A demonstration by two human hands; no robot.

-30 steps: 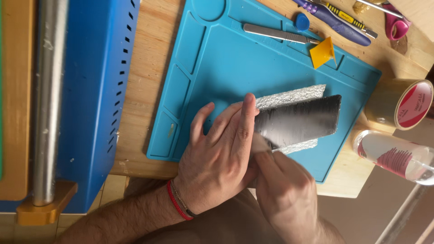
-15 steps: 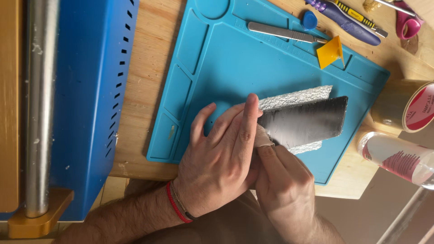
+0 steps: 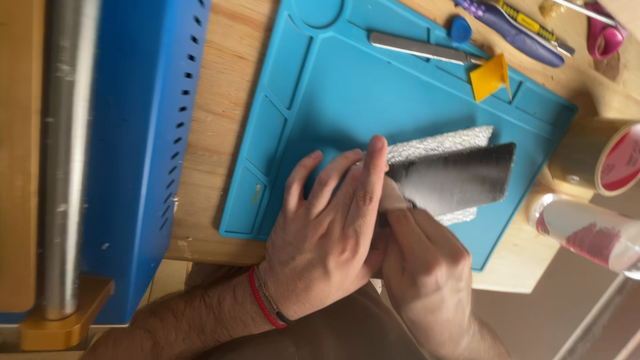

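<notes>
A glossy black flat panel (image 3: 460, 179) lies on a silver foam pad (image 3: 440, 141) on the blue work mat (image 3: 347, 87). My left hand (image 3: 327, 233), with a red cord at the wrist, lies flat over the panel's near end and holds it down, fingers stretched out. My right hand (image 3: 427, 273) is just beside it. Its fingertip presses a small white wipe (image 3: 391, 197) against the panel's near edge. The left fingers hide the panel's near end.
A blue metal housing (image 3: 140, 133) with a steel rod (image 3: 67, 133) stands to the left. A flat metal tool (image 3: 420, 49), a blue pick (image 3: 460, 29), a yellow scraper (image 3: 490, 77) and a purple-handled tool (image 3: 513, 33) lie along the mat's far edge. A tape roll (image 3: 607, 163) and a clear bottle (image 3: 587, 233) are at the right.
My right fingertip with the wipe has slid a little along the panel's near edge. The left hand keeps its place on the panel. The view has shifted slightly.
</notes>
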